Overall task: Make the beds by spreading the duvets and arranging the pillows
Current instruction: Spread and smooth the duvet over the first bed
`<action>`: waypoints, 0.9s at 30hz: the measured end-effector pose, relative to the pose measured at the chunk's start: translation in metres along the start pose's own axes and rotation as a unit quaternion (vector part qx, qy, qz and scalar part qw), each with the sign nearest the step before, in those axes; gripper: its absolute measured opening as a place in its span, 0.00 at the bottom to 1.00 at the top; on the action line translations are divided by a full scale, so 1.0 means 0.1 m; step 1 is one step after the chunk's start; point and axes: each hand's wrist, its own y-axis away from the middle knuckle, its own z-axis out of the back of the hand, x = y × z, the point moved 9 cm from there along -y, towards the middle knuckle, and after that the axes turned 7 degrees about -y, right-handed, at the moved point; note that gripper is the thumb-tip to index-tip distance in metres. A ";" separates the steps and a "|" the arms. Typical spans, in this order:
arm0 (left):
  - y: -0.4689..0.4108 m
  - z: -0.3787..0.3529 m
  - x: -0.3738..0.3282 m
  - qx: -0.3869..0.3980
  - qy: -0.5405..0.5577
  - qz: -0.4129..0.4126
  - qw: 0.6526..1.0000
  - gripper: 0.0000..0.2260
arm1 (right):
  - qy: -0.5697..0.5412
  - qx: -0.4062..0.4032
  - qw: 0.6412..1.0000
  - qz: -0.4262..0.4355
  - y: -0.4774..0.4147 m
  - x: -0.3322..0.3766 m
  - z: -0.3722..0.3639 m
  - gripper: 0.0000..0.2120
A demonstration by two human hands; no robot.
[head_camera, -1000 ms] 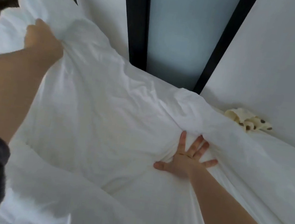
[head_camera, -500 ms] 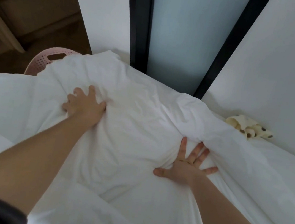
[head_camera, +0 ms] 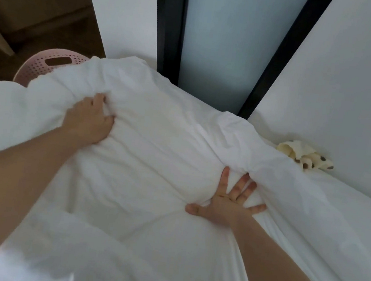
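White duvet: one left hand, fingers clutching it; one right hand, fingers splayed.

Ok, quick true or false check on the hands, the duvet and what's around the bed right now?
1. The left hand grips a bunched fold of the duvet. True.
2. The right hand is clenched in a fist round the duvet. False: it presses flat on it with fingers spread.
3. A pink basket shows behind the duvet's far left edge. True.
4. The cream soft toy lies under the right hand. False: it lies apart from both hands, by the wall on the right.
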 end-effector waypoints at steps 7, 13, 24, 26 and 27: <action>1.39 0.05 -0.05 0.180 -0.132 -0.097 0.970 0.32 | 0.013 -0.045 0.999 0.005 0.12 0.02 0.10 0.68; 2.57 -0.28 0.14 0.092 -0.197 -0.137 0.966 0.29 | 0.029 -0.118 0.992 0.043 0.57 0.00 -0.04 0.48; 3.23 0.38 1.10 -0.110 -0.180 -0.037 0.977 0.25 | -0.021 -0.028 0.994 0.103 1.43 -0.20 -0.41 0.47; 3.42 0.56 1.81 -0.095 -0.177 0.073 0.977 0.25 | -0.057 -0.004 0.991 0.125 1.67 -0.03 -0.49 0.45; 3.58 0.57 2.17 -0.070 -0.162 0.135 0.975 0.25 | -0.060 0.004 0.989 0.135 1.78 0.05 -0.54 0.43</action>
